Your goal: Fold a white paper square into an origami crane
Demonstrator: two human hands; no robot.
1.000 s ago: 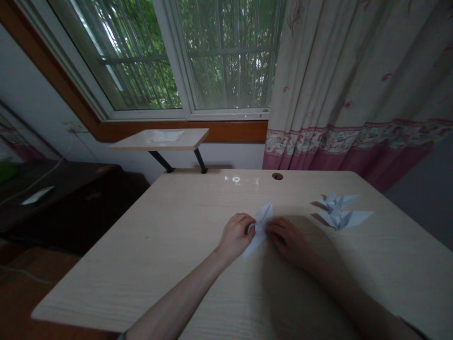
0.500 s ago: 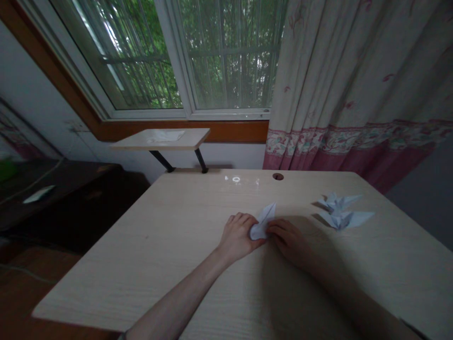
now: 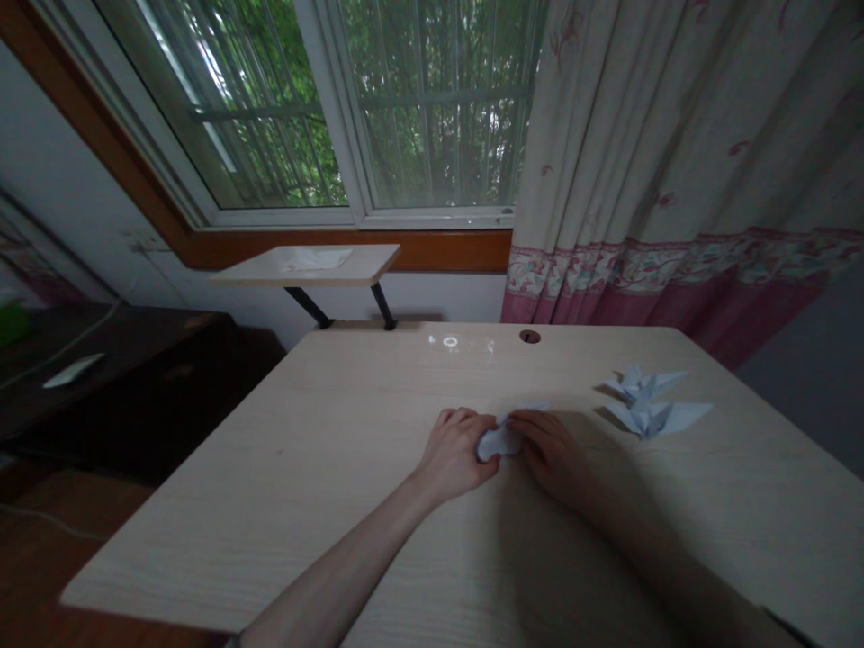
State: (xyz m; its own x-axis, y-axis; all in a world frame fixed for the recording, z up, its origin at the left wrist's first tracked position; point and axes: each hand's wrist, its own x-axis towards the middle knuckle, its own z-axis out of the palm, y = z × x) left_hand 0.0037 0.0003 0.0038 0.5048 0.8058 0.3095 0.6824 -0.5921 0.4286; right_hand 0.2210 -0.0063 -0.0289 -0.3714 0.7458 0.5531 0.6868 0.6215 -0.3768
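Observation:
A small piece of folded white paper lies low over the middle of the desk, between both hands. My left hand grips its left end, with the thumb at the near side and the fingers curled over the far side. My right hand presses its closed fingers on the paper's right part. A pale tip shows past the right fingers, and the rest of the fold is hidden under them. Two white paper cranes stand close together on the desk, right of my right hand.
The light wooden desk has a round cable hole near its back edge. A raised shelf at the back left bears white paper. Behind are a window and a floral curtain. Left stands a dark low table.
The paper's pointed flap, which stood up and away between my hands, is now folded down to the right under my right fingers. My right hand has shifted slightly up over it.

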